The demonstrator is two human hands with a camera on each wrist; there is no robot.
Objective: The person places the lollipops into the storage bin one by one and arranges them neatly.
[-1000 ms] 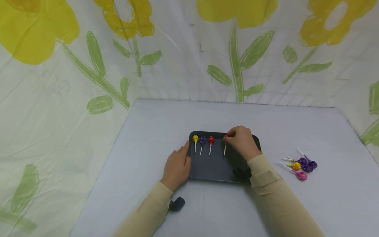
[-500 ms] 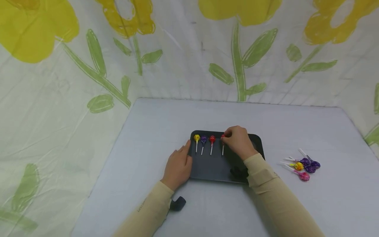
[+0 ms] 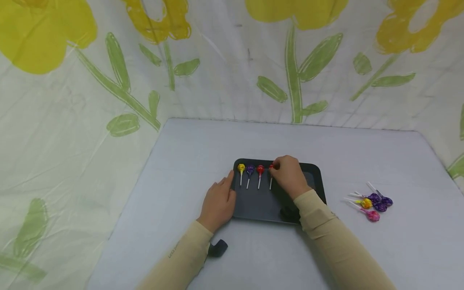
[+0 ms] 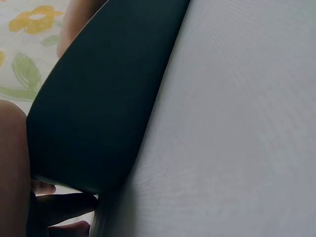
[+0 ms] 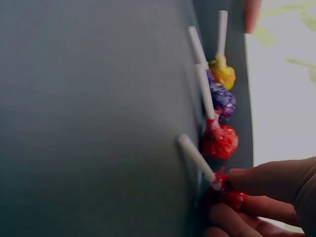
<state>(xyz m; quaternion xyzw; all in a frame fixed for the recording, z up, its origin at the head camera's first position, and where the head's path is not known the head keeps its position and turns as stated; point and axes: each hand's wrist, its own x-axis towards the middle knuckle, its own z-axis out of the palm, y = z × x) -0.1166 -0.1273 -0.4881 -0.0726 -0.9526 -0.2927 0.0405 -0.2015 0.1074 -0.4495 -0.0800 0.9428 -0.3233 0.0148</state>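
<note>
My right hand [image 3: 290, 175] pinches a red lollipop [image 5: 232, 198] by its wrapped head, near the far rim of a dark grey baking tray [image 3: 253, 203]. Its white stick points toward the near side. To its left lie a red lollipop [image 3: 260, 169], a purple lollipop [image 3: 250, 170] and a yellow lollipop [image 3: 241, 167], side by side with sticks pointing the same way. My left hand [image 3: 218, 201] rests along the tray's left edge, its index finger stretched beside the rim; in the left wrist view, fingers [image 4: 66, 206] show at the tray's wall.
On the white table [image 3: 195, 145] right of the tray lies a loose pile: several purple lollipops [image 3: 380, 206], a yellow lollipop [image 3: 366, 203] and a pink lollipop [image 3: 372, 216]. A curtain with painted flowers [image 3: 224, 80] hangs behind the table.
My right hand has slid the pinched red lollipop a little left, closer to the other red one. The left hand stays at the tray's edge.
</note>
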